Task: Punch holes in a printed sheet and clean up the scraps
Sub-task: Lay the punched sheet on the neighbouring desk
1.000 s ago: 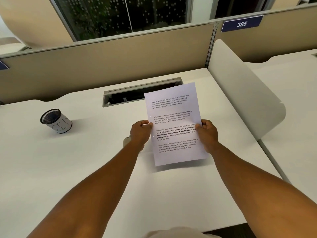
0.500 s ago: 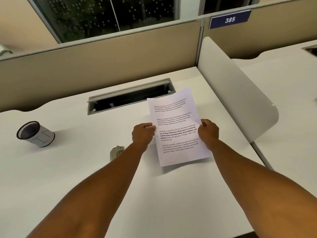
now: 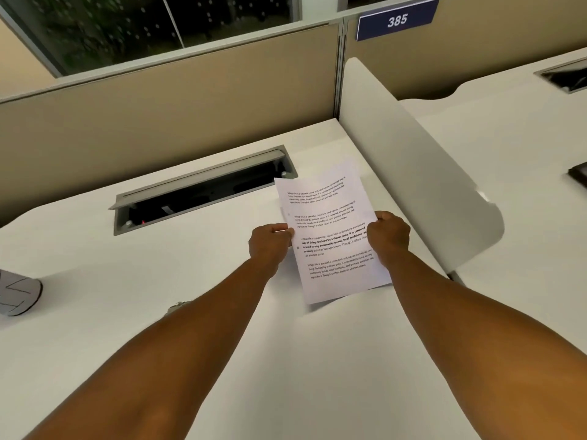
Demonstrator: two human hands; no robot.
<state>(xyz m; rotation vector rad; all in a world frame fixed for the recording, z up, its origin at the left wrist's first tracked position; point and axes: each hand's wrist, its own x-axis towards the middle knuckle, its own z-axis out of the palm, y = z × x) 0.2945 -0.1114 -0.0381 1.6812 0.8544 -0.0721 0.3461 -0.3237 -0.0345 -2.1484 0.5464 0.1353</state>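
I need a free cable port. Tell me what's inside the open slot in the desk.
Inside the desk slot: dark, with a small red light at its left end. The printed sheet covers its right corner.

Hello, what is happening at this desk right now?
A person holds a printed sheet above the white desk, the left hand pinching its left edge and the right hand its right edge. Small holes already show along the left margin. A mesh cup lies at the desk's left, and a small metal object peeks out beside the left forearm.
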